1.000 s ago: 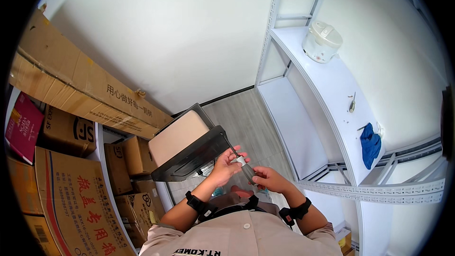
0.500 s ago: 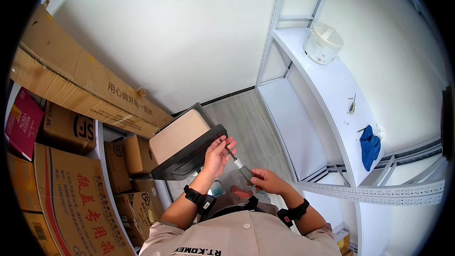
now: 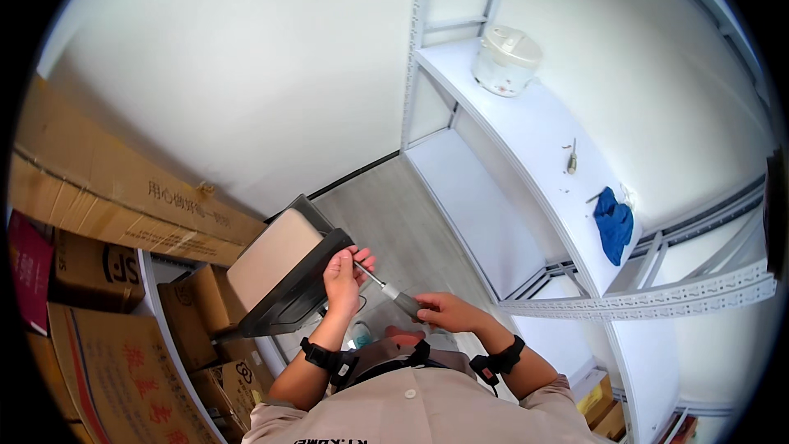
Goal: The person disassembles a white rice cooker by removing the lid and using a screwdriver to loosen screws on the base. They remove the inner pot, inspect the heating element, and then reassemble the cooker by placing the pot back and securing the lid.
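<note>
My right hand [image 3: 444, 311] is closed round the grey handle of a screwdriver [image 3: 403, 302]. Its metal shaft slants up and left to the corner of a dark-framed, box-like thing [image 3: 316, 281] with a beige top panel. My left hand [image 3: 345, 278] is at that corner, thumb and fingers curled round the tip end of the shaft. The fingers hide the tip, so whether it sits in a screw does not show. Both wrists wear black straps.
Cardboard boxes [image 3: 107, 362] crowd shelves at the left, a long carton [image 3: 131, 173] above them. At right, a white shelf [image 3: 534, 131] carries a rice cooker [image 3: 507, 62], a second screwdriver [image 3: 572, 160] and a blue cloth-like bundle [image 3: 613, 226]. A white wall [image 3: 263, 57] stands ahead.
The whole view has shifted, so the shelf and boxes sit further left. Both hands keep hold of the screwdriver at the same corner of the dark-framed thing.
</note>
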The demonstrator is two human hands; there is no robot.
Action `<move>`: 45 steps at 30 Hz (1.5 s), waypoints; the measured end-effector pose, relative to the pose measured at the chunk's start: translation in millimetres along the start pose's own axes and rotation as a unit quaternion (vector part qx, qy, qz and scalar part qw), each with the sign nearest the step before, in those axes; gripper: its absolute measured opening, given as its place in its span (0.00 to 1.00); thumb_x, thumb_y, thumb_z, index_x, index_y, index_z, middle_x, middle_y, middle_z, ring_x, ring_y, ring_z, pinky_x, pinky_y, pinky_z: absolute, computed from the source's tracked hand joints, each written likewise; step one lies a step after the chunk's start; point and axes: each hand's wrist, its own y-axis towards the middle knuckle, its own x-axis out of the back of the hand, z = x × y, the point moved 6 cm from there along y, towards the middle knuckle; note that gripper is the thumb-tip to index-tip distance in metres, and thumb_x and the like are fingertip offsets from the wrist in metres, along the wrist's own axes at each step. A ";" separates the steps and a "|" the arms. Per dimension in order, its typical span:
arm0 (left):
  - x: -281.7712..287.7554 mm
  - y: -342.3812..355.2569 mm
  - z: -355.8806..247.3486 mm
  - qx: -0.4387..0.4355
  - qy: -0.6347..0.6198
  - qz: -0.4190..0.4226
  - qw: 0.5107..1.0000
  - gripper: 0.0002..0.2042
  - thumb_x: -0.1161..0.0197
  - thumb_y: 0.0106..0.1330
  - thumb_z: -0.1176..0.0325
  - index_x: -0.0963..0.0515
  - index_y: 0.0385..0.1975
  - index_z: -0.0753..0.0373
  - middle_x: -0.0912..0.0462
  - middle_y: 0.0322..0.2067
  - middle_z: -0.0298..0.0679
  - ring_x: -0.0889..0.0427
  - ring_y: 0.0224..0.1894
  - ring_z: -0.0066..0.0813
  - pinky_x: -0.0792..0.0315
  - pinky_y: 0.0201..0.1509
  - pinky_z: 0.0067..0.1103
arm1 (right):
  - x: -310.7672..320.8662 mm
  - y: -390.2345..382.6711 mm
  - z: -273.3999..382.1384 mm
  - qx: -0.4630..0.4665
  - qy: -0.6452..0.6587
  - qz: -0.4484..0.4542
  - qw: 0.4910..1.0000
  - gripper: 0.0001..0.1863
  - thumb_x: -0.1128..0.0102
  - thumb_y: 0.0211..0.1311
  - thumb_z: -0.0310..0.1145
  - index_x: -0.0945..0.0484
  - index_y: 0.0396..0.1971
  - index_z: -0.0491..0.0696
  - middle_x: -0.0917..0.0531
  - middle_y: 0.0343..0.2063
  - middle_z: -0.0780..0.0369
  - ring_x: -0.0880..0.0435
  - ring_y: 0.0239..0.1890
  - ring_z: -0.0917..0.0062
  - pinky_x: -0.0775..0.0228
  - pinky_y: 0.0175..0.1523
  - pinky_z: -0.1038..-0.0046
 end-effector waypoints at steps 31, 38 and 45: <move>-398.3 -43.0 192.1 -0.102 0.314 0.344 0.879 0.05 0.32 0.70 0.71 0.16 0.40 0.65 0.17 0.30 0.31 0.19 0.30 0.17 0.24 0.37 0.18 | 225.1 -325.4 -93.3 0.035 0.088 -0.316 0.944 0.26 0.44 0.73 0.31 0.30 0.69 0.43 0.15 0.43 0.66 0.24 0.39 0.83 0.28 0.47 0.76; -484.0 -42.7 221.7 -0.236 0.422 0.424 0.766 0.05 0.29 0.63 0.71 0.15 0.35 0.62 0.15 0.30 0.39 0.17 0.32 0.34 0.23 0.39 0.27 | 252.4 -358.0 -111.9 0.057 0.103 -0.380 0.917 0.24 0.45 0.74 0.29 0.29 0.67 0.42 0.16 0.43 0.68 0.26 0.37 0.84 0.29 0.45 0.77; -533.6 -11.1 276.1 -0.314 0.539 0.432 0.652 0.05 0.32 0.62 0.69 0.14 0.34 0.60 0.14 0.36 0.42 0.17 0.42 0.46 0.22 0.45 0.37 | 272.9 -371.7 -111.1 0.054 0.125 -0.448 0.884 0.23 0.44 0.73 0.27 0.27 0.66 0.43 0.16 0.42 0.69 0.28 0.34 0.86 0.30 0.43 0.80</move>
